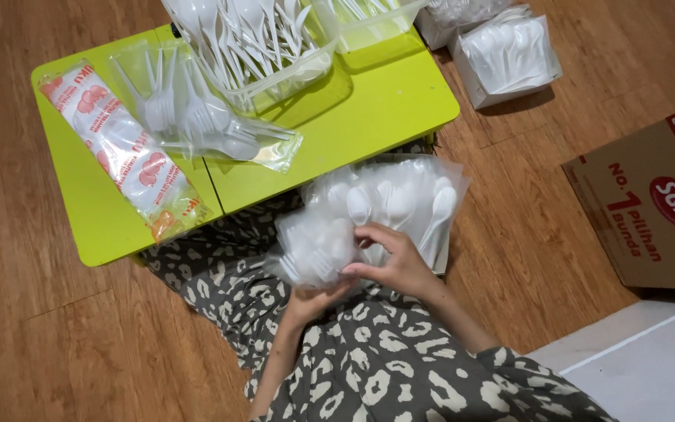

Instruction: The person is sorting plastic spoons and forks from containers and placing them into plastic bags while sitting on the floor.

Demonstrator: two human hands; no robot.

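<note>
I hold a clear plastic bag of white plastic spoons (388, 205) over my lap. My right hand (392, 262) grips its near side with fingers curled on the plastic. My left hand (314, 301) supports the bag from below, mostly hidden under a bunched end of the bag (314, 246). My lap is covered by grey cloth with a pale spotted print (369, 359).
A low lime-green table (384, 101) stands ahead with a sealed pack of white forks (205, 117), a long red-printed packet (123, 148) and clear tubs of white cutlery (259, 43). A white box of spoons (509, 55) and a brown cardboard carton (650, 211) sit on the wooden floor at right.
</note>
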